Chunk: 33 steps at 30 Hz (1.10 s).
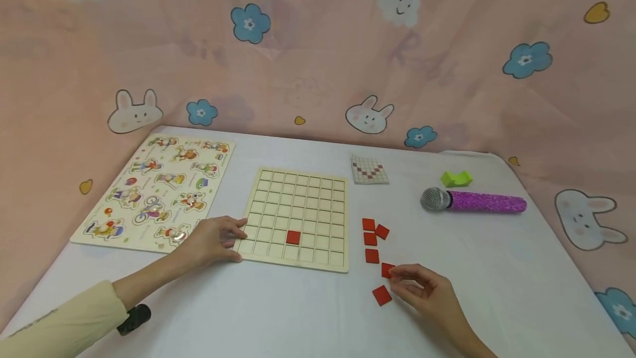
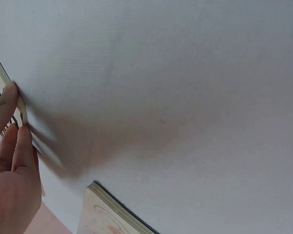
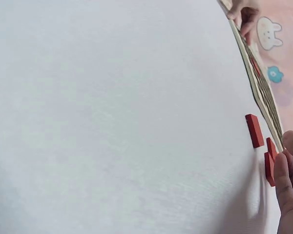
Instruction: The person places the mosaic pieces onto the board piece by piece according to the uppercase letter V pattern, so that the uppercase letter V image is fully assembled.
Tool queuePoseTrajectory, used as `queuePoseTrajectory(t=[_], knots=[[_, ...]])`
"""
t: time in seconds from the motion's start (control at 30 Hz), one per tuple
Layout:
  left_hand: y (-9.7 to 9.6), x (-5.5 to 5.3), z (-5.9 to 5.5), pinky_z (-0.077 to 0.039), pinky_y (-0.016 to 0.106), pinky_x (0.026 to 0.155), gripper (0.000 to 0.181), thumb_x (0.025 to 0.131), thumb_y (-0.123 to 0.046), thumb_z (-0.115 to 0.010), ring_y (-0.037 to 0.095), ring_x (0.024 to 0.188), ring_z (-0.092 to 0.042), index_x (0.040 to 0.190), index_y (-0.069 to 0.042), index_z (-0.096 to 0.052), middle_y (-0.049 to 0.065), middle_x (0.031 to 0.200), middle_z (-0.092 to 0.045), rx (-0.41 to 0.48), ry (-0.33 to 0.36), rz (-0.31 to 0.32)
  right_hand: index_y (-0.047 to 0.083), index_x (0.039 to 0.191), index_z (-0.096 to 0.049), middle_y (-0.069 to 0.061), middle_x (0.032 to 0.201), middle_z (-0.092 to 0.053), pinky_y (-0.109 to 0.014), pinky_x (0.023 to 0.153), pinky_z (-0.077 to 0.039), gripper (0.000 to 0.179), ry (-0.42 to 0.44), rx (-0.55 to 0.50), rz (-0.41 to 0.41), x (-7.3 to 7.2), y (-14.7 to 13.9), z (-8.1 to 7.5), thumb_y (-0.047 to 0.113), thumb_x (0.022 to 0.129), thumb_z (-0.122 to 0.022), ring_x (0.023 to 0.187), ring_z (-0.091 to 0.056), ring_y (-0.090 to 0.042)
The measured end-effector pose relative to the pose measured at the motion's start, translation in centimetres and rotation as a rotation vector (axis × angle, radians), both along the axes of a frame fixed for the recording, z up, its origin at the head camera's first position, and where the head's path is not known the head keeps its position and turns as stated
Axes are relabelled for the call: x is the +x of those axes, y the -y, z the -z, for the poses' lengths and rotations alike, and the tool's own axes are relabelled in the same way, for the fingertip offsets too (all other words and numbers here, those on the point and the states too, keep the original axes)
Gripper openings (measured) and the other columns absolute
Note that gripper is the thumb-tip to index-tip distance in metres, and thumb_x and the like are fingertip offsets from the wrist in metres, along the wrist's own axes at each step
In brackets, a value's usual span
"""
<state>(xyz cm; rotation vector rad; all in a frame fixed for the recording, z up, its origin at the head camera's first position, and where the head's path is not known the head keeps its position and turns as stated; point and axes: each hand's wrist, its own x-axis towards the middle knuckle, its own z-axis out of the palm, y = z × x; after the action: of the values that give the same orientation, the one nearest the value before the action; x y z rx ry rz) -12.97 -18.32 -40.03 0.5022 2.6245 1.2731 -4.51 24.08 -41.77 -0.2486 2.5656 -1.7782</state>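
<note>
At the near left corner of the pale wooden grid board (image 1: 321,262), my left hand (image 1: 211,242) holds the edge between thumb and fingers. The left wrist view shows this hand (image 2: 14,141) pinching the board's corner (image 2: 22,109). One red square tile (image 1: 293,237) lies in a cell of the grid. Right of the board, the fingertips of my right hand (image 1: 427,291) are at the right side of a red tile (image 1: 386,270), partly covering it. Thumb and forefinger are slightly apart. Another tile (image 1: 382,295) lies just nearer, and several more (image 1: 371,256) lie farther back.
A picture puzzle board (image 1: 111,192) lies left, near my forearm. Behind the tiles is a small pattern card (image 1: 370,170) with red squares. Back right are a purple glittery microphone (image 1: 487,202) and a lime-green block (image 1: 456,179). A pink printed cloth (image 1: 298,70) surrounds the white table.
</note>
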Motion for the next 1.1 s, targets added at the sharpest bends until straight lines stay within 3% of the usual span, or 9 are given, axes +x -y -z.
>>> queuePoseTrajectory(t=[0.27,0.47,0.6,0.8,1.1], knots=[[0.0,-0.1,0.0,-0.058,0.022,0.081,0.034,0.061,0.0,-0.087,0.042,0.118,-0.054,0.091,0.0,-0.07,0.022,0.126,-0.059,0.0,-0.014,0.01,0.0,0.116,-0.063,-0.014,0.115,-0.065,-0.021,0.083,-0.057,0.042,0.091,0.043,0.016,1.2,0.9,0.7,-0.003,0.076,-0.076,0.1,-0.061,-0.003],[0.0,-0.1,-0.1,-0.057,0.022,0.081,0.034,0.06,0.001,-0.086,0.042,0.118,-0.053,0.091,0.0,-0.07,0.022,0.126,-0.06,-0.011,-0.017,0.003,-0.002,0.119,-0.06,-0.017,0.119,-0.063,-0.019,0.087,-0.055,0.043,0.086,0.092,-0.089,1.4,1.3,1.1,0.002,0.079,-0.076,0.099,-0.063,-0.006],[-0.1,0.0,-0.2,-0.058,0.021,0.08,0.034,0.06,0.002,-0.086,0.042,0.117,-0.054,0.09,0.0,-0.07,0.022,0.124,-0.06,-0.019,-0.025,0.003,-0.001,0.119,-0.061,-0.016,0.118,-0.064,-0.015,0.086,-0.054,0.042,0.097,0.131,-0.108,1.3,1.4,1.0,0.006,0.08,-0.076,0.094,-0.064,-0.006],[-0.1,0.0,-0.3,-0.058,0.021,0.079,0.034,0.059,0.003,-0.086,0.042,0.117,-0.054,0.089,0.0,-0.07,0.022,0.124,-0.06,-0.02,-0.02,-0.008,-0.002,0.114,-0.063,-0.015,0.111,-0.066,-0.018,0.083,-0.056,0.038,0.024,0.13,-0.151,1.3,1.3,1.0,0.003,0.079,-0.076,0.09,-0.066,-0.01],[-0.1,0.0,-0.1,-0.057,0.021,0.08,0.035,0.059,0.005,-0.085,0.043,0.116,-0.054,0.09,0.001,-0.069,0.023,0.125,-0.059,0.01,0.007,-0.01,0.001,0.108,-0.067,-0.009,0.101,-0.07,-0.018,0.076,-0.058,0.032,-0.073,0.156,-0.142,1.3,1.3,1.3,0.006,0.079,-0.076,0.081,-0.065,-0.009]])
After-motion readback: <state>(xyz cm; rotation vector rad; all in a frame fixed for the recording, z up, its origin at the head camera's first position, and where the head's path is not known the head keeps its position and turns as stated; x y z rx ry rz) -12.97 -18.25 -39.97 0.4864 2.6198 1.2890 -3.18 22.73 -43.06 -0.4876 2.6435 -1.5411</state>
